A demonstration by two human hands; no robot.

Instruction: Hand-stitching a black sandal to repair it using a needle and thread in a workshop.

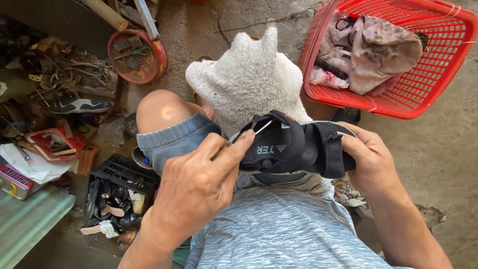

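Over the lap, on a white fuzzy cloth (249,74), the right hand (371,162) clamps a black strapped sandal's (298,147) heel end. The left hand (196,192) pinches a thin metal needle (262,127) into its front strap: stitching seems underway, and pushing through likely calls for a firm, steady hold.

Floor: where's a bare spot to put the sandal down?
Bare concrete floor lies right of the right hand, below the red basket. The left side is crowded: the black crate of shoes, tools and a red tray.
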